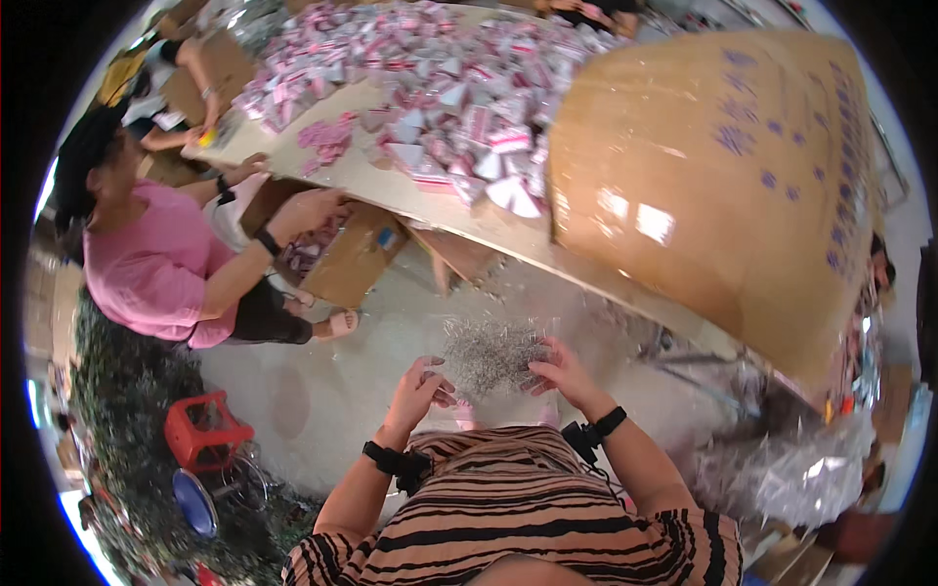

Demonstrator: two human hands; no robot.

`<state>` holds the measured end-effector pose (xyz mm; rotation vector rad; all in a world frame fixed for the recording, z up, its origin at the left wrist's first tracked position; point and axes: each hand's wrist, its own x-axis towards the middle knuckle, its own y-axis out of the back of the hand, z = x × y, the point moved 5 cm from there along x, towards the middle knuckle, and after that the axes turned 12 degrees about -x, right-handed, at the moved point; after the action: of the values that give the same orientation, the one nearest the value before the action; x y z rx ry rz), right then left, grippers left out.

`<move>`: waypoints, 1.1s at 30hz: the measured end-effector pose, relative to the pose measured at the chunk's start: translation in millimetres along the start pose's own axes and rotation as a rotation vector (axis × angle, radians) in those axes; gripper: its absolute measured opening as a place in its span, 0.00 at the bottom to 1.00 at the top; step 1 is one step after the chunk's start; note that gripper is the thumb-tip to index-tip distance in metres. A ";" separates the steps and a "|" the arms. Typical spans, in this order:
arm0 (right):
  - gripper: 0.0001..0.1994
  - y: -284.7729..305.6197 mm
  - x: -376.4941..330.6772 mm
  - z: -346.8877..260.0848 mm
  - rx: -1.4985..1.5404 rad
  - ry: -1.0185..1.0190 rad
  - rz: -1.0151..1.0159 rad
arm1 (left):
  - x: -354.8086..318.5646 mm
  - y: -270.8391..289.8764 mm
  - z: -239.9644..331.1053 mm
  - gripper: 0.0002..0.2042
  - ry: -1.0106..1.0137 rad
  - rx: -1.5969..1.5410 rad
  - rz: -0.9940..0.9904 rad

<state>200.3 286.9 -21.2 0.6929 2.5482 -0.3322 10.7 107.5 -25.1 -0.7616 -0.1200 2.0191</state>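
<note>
A loose, tangled bunch of thin silvery-grey strands (491, 354) is in front of my body, over the grey floor. My right hand (553, 373) is at its right side, the thumb and fingers gripping its edge. To the left of the bunch is my left hand (420, 395), its fingers half curled and apart, with nothing seen in them. A small gap shows between those fingertips and the strands. Black straps with small devices (398, 463) are on both my wrists.
A table (362, 181) carries a heap of pink-and-white wedge-shaped packets (469, 78) and a big brown carton (703, 176). At left, a person in pink (161, 249) reaches over an open box (352, 259). Nearby are a red stool (203, 430), dark greenery (117, 391) and clear plastic (801, 464).
</note>
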 end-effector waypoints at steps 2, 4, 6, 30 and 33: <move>0.28 24.6 -37.0 25.4 0.047 -0.014 0.073 | -1.9 -35.2 -19.1 0.17 0.074 0.089 -0.106; 0.28 51.9 -69.4 51.5 0.109 -0.021 0.133 | -0.8 -61.7 -45.6 0.19 0.109 0.170 -0.170; 0.28 84.3 -111.4 78.9 0.169 -0.026 0.199 | -5.4 -110.8 -64.5 0.20 0.144 0.221 -0.266; 0.26 509.6 -491.3 194.7 0.293 0.158 1.125 | 55.6 -698.5 -277.3 0.27 0.464 0.314 -0.792; 0.27 554.2 -500.9 200.6 0.309 0.086 1.139 | 74.1 -749.0 -288.2 0.30 0.474 0.266 -0.817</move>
<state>949.5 477.9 0.7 2.1067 1.7671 -0.2756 703.2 519.6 -11.1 -0.8237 0.1013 1.0285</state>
